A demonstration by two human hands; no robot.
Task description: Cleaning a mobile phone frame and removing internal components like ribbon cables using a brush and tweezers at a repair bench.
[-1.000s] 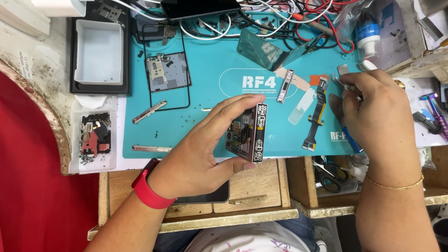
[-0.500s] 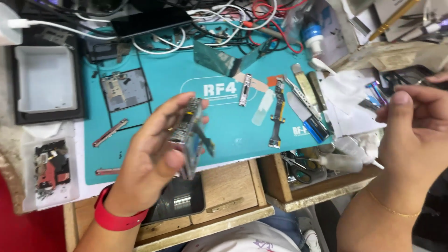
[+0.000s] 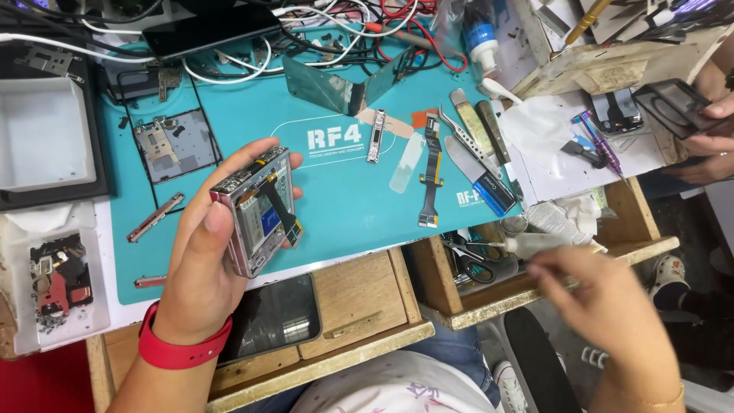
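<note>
Currently left hand (image 3: 202, 256) is clamping the opened silver phone chassis (image 3: 256, 210); blurred right hand (image 3: 604, 306), at four o'clock, fingers perhaps pinching a thin tool; steadier grip helps.

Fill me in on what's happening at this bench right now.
A person holds an opened phone, its insides exposed, in the left hand above a teal work mat. The right hand, blurred, is at a small white tube by the desk edge. Tweezers and a flex cable lie on the mat. Another person's hand holds a dark panel at the far right.
</note>
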